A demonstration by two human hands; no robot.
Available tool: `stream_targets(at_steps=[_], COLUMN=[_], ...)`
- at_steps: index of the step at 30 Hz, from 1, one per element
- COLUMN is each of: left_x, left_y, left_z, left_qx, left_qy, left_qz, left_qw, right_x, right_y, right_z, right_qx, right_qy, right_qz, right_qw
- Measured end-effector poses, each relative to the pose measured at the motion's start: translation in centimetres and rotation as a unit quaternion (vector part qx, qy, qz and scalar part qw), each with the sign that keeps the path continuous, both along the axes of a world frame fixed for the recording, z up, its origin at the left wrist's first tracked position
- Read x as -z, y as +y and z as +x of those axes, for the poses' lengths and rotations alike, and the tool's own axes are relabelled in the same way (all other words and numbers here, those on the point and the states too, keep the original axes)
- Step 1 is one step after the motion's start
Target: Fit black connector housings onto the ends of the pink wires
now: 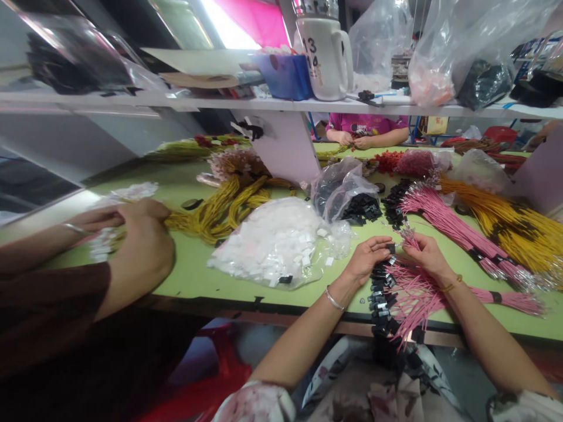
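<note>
My left hand [368, 258] is closed, with a small black connector [390, 248] pinched at its fingertips. Close beside it, my right hand [426, 253] is closed around a small bunch of pink wires [410, 237] whose metal ends point up. Below both hands lies a spread of pink wires [413, 299], with a row of black connectors [382, 296] along its left side, reaching over the table's front edge. Further right are thick bundles of pink wires [457, 225] with black bands. Loose black connectors [393, 205] lie just behind my hands.
A bag of white connectors [272, 240] lies left of my hands, with a bag of black connectors [347, 187] behind it. Yellow wires [497, 211] lie at right. A co-worker's hands [141, 228] work at left; another person [367, 129] sits opposite. A shelf [272, 105] crosses above.
</note>
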State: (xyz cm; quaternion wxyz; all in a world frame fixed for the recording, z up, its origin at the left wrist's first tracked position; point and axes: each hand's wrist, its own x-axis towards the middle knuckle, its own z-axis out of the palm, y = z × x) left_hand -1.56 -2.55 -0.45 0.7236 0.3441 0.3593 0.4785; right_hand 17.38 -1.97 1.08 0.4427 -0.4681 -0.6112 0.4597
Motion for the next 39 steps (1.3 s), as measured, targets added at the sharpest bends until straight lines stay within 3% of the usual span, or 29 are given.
stream_targets(at_steps=[8, 13, 19, 25, 28, 30, 33, 36, 39], left_x=[0.4, 0.4, 0.6, 1.0, 1.1, 0.8, -0.3, -0.7, 0.4], left_y=[0.3, 0.3, 0.0, 0.2, -0.4, -0.7, 0.0, 2.8, 6.8], left_z=[0.1, 0.8, 1.9, 2.3, 2.1, 1.2, -0.4, -0.7, 1.1], left_qx=[-0.017, -0.019, -0.070, -0.083, -0.065, -0.005, 0.074, 0.011, -0.014], left_qy=[0.002, 0.027, 0.060, 0.069, 0.098, 0.132, 0.235, 0.360, 0.485], left_qz=[-0.052, -0.043, -0.012, -0.008, 0.014, 0.046, 0.145, 0.234, 0.249], left_qw=[0.999, 0.999, 0.996, 0.994, 0.993, 0.990, 0.958, 0.903, 0.838], right_x=[-0.4, 0.0, 1.0, 1.0, 0.6, 0.3, 0.0, 0.2, 0.5], right_y=[-0.5, -0.4, 0.3, 0.3, 0.2, 0.4, 0.9, 1.3, 1.4], right_z=[-0.1, -0.2, -0.2, 0.0, 0.1, 0.6, 1.4, 1.8, 1.6], right_qx=[-0.015, -0.017, -0.023, -0.063, -0.070, -0.045, 0.003, 0.002, -0.013], right_qy=[-0.044, -0.075, -0.092, -0.111, -0.098, -0.078, -0.002, 0.070, 0.071], right_qz=[0.040, 0.070, 0.051, 0.017, 0.019, 0.030, 0.031, 0.000, -0.031], right_qw=[0.998, 0.995, 0.994, 0.992, 0.993, 0.995, 1.000, 0.998, 0.997])
